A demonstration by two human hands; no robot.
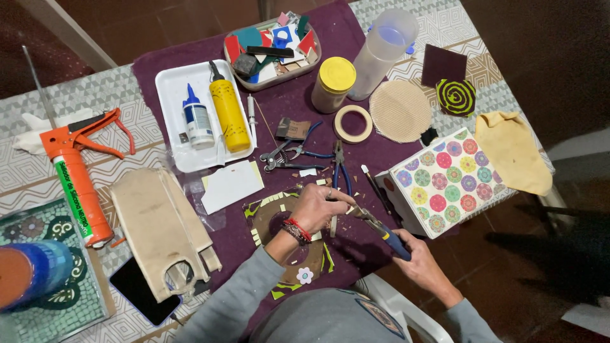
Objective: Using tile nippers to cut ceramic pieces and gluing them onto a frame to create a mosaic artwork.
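Observation:
My left hand [318,206] pinches a small tile piece over a brown mosaic disc [298,257] edged with pale and green tile bits. My right hand [416,251] grips blue-handled nippers [381,227], whose jaws meet the piece at my left fingertips. A red bracelet circles my left wrist. Small tile chips lie scattered on the purple cloth [292,101] around the jaws.
More pliers [298,154] lie behind my hands. A white tray [168,82] holds a yellow bottle [229,114] and a glue bottle [198,124]. An orange caulking gun [76,178] lies left; a dotted box [445,181] stands right. Tape ring [353,123], yellow-lidded jar [333,82], tile container [273,51] sit behind.

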